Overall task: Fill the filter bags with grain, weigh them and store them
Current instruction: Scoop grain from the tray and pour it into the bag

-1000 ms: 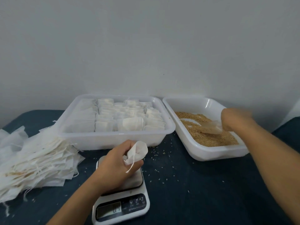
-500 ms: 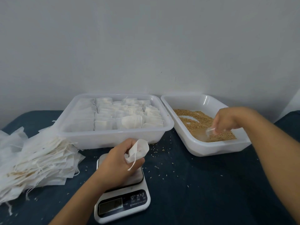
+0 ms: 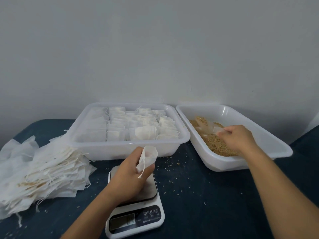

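now left grip point(image 3: 131, 175) pinching open filter bag point(image 3: 148, 157) above scale point(image 3: 136, 204), right grip point(image 3: 239, 138) holding scoop point(image 3: 209, 128) in grain point(image 3: 217, 145)

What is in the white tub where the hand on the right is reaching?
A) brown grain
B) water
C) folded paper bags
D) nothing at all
A: the right hand reaches into the right tub, where brown grain lies; the folded bags fill the other tub to its left.
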Motion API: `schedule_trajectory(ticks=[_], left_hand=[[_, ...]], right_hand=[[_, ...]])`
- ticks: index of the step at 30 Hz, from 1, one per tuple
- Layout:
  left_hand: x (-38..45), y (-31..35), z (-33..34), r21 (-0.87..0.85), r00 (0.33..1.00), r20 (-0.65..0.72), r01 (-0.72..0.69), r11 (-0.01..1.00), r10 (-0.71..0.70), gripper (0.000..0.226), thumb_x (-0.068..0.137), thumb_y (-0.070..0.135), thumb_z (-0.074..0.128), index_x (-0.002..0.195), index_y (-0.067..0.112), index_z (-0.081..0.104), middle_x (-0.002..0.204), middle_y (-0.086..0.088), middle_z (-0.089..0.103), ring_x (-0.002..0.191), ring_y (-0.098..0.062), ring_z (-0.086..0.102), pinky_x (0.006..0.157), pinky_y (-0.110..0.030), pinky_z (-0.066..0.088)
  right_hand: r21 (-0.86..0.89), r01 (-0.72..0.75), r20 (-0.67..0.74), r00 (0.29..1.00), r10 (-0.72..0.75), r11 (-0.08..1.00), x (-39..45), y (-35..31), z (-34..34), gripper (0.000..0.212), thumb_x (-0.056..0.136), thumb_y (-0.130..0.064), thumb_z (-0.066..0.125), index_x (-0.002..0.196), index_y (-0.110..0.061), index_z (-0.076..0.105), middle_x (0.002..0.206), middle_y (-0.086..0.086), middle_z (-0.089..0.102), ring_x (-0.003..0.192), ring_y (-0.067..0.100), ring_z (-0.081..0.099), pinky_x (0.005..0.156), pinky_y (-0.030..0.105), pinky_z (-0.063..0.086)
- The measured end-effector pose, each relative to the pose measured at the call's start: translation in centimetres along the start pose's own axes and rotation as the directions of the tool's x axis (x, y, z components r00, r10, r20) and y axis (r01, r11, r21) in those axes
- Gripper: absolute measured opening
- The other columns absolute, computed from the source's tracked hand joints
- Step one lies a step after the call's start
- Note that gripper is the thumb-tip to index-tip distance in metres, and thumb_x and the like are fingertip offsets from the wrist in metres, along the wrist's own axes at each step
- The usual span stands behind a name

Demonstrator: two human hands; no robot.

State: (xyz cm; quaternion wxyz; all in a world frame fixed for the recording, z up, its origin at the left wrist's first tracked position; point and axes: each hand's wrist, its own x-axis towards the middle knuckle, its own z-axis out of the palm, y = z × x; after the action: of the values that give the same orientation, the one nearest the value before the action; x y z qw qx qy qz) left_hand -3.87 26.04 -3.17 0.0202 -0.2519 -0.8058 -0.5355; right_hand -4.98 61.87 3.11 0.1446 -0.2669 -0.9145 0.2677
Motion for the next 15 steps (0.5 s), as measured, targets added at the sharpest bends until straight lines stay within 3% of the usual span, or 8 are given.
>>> schedule_trajectory(ticks=[3, 7, 9, 12, 15], left_hand=[[0.2, -0.5, -0.3, 0.003, 0.998, -0.040, 0.040, 0.999, -0.040, 0.008, 0.098, 0.024, 0.065, 0.102, 0.026, 0.058, 0.090, 0.009, 0.063, 0.083, -0.014, 0.059, 0.077, -0.035, 0.051], [0.5, -1.0, -0.9, -0.015, 0.992, -0.100, 0.080, 0.997, -0.081, 0.013, 0.094, 0.024, 0.068, 0.095, 0.032, 0.057, 0.087, 0.017, 0.063, 0.073, -0.002, 0.056, 0.065, -0.015, 0.047], [0.6, -1.2, -1.3, -0.037, 0.984, -0.129, 0.119, 0.992, -0.122, 0.014, 0.093, 0.027, 0.071, 0.098, 0.033, 0.059, 0.089, 0.020, 0.064, 0.076, -0.002, 0.059, 0.068, -0.016, 0.051], [0.7, -1.5, -1.7, -0.083, 0.971, -0.168, 0.159, 0.984, -0.172, 0.016, 0.092, 0.030, 0.074, 0.103, 0.031, 0.062, 0.089, 0.015, 0.067, 0.077, -0.005, 0.063, 0.072, -0.032, 0.059], [1.0, -1.9, -2.2, -0.073, 0.964, -0.209, 0.152, 0.986, -0.164, 0.018, 0.090, 0.031, 0.074, 0.105, 0.029, 0.064, 0.092, 0.011, 0.069, 0.080, -0.004, 0.063, 0.067, -0.019, 0.048]], right_hand=[[0.050, 0.071, -0.116, 0.991, -0.065, 0.996, -1.2, -1.0, 1.0, 0.022, 0.098, -0.046, 0.062, 0.091, -0.026, 0.069, 0.080, -0.005, 0.068, 0.075, 0.018, 0.064, 0.073, 0.039, 0.056], [0.150, 0.229, -0.175, 0.964, -0.202, 0.962, -3.2, -3.1, 1.2, 0.015, 0.097, -0.048, 0.063, 0.092, -0.035, 0.068, 0.077, -0.012, 0.068, 0.071, 0.011, 0.062, 0.058, 0.028, 0.044], [0.238, 0.295, -0.143, 0.953, -0.268, 0.925, -4.4, -4.3, 0.8, 0.008, 0.094, -0.054, 0.065, 0.098, -0.047, 0.067, 0.081, -0.021, 0.068, 0.078, 0.000, 0.061, 0.062, 0.025, 0.042], [0.382, 0.323, -0.078, 0.945, -0.318, 0.866, -5.9, -5.5, 0.7, 0.017, 0.085, -0.060, 0.073, 0.101, -0.053, 0.071, 0.092, -0.038, 0.070, 0.088, -0.011, 0.067, 0.074, 0.021, 0.047], [0.497, 0.288, 0.051, 0.932, -0.358, 0.819, -6.9, -6.4, 0.9, 0.039, 0.075, -0.059, 0.077, 0.109, -0.040, 0.077, 0.106, -0.028, 0.075, 0.098, -0.009, 0.069, 0.089, 0.024, 0.050]])
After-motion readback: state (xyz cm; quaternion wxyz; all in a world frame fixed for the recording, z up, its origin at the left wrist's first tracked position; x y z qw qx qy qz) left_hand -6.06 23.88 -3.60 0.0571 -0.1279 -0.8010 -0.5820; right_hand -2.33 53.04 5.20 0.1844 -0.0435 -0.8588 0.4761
